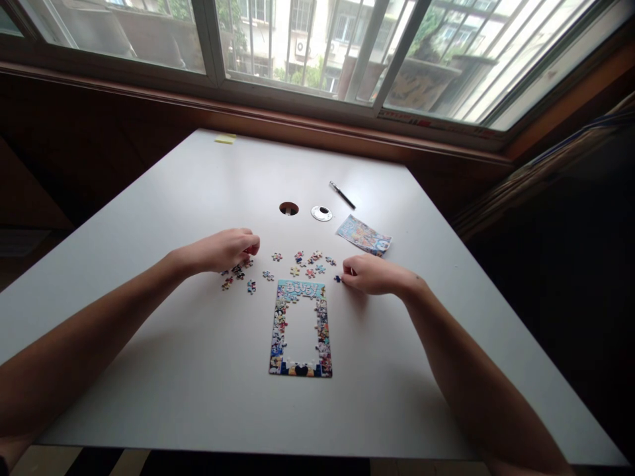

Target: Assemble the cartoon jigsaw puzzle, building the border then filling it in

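Above a cluster of loose puzzle pieces (pixel 239 272) on the left, my left hand (pixel 231 250) is closed, its fingers curled; whatever they may hold is hidden. My right hand (pixel 366 273) rests low over the table, thumb and finger pinched at a dark blue puzzle piece (pixel 338 279). Between the hands, several more loose pieces (pixel 310 273) lie scattered. Nearer to me is the joined border of a jigsaw puzzle (pixel 324 330), a colourful rectangular frame with lettering along its top and a bare middle showing white.
A small printed picture sheet (pixel 364 235) lies beyond my right hand. Farther back are a black pen (pixel 342 195), a round metal cover (pixel 321 213) and a cable hole (pixel 288 209). A yellow sticky note (pixel 225 139) sits at the white table's (pixel 198 390) far edge, below the window.
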Available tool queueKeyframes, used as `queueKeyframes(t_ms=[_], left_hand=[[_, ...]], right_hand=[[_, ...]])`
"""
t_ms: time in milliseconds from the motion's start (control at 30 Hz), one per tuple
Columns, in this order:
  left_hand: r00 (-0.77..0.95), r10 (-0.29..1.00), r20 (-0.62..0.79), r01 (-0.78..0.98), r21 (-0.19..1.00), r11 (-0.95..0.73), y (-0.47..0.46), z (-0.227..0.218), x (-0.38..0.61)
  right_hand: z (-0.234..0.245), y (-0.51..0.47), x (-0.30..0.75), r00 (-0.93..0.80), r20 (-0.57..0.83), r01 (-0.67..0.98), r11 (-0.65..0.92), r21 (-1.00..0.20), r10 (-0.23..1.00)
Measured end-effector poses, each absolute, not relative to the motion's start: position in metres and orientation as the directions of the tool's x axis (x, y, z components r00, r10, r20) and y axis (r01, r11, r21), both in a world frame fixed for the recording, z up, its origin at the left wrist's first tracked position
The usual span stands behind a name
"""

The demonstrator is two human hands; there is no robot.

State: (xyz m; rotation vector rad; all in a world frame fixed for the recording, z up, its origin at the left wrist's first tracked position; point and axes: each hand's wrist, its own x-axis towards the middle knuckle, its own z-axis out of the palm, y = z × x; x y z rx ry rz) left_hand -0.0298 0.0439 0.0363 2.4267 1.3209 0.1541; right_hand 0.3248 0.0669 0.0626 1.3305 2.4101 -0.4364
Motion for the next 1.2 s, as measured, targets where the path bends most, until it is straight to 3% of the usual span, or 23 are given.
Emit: queueKeyframes(t_ms=[100,300,433,533,700,900,1033,1200], left_hand=[[0.538,0.841,-0.055,0.779,0.415,-0.470,0.042,0.043,-0.027],[0.429,0.901,-0.061,0.649,0.715,-0.260,0.041,0.054,-0.023],[0.426,0.904,-0.032,0.599,0.759,-0.255,0.040,0.045,-0.017],[0.439,0.897,0.053,0.606,0.719,-0.339,0.039,0.034,-0.010],[0.480,0.856,0.189,0.665,0.559,-0.496,0.039,0.024,-0.005],[0.579,0.806,0.120,0.689,0.456,-0.563,0.040,0.036,-0.014],[0.674,0.711,0.203,0.613,0.384,-0.691,0.033,0.034,-0.001],[0.808,0.585,0.073,0.508,0.415,-0.755,0.023,0.024,0.020]], right_hand=[[0.061,0.067,0.325,-0.499,-0.439,0.853,0.512,-0.099,0.747],[0.060,0.067,0.325,-0.495,-0.448,0.855,0.509,-0.099,0.745],[0.061,0.066,0.325,-0.497,-0.442,0.854,0.510,-0.101,0.747],[0.062,0.067,0.324,-0.492,-0.444,0.858,0.505,-0.098,0.749],[0.063,0.067,0.324,-0.495,-0.445,0.855,0.509,-0.097,0.747],[0.064,0.066,0.324,-0.498,-0.441,0.853,0.512,-0.096,0.747],[0.063,0.068,0.324,-0.494,-0.443,0.856,0.508,-0.097,0.748],[0.061,0.070,0.325,-0.502,-0.436,0.852,0.513,-0.101,0.747]])
